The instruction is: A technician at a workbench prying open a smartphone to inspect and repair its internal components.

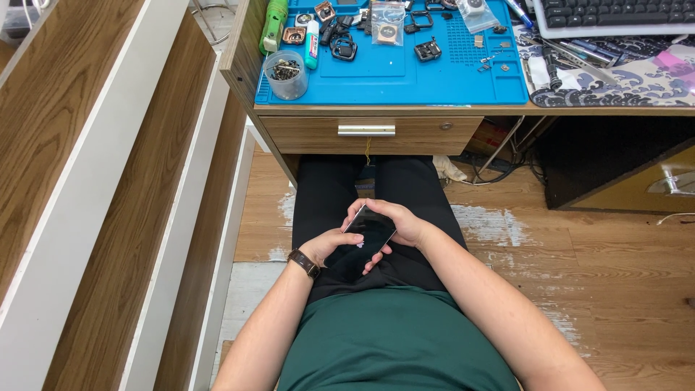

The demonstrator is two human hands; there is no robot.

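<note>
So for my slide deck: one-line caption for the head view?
Both hands, left hand and right hand, hold a dark phone over the lap.

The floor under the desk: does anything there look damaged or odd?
Yes. The wooden floor has white, worn patches beside the person's legs, as if the finish were scraped off. A tangle of cables lies loose under the desk.

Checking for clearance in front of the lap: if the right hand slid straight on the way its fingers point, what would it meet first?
The right hand points toward the left hand across the dark phone; it would likely meet that hand first.
</note>
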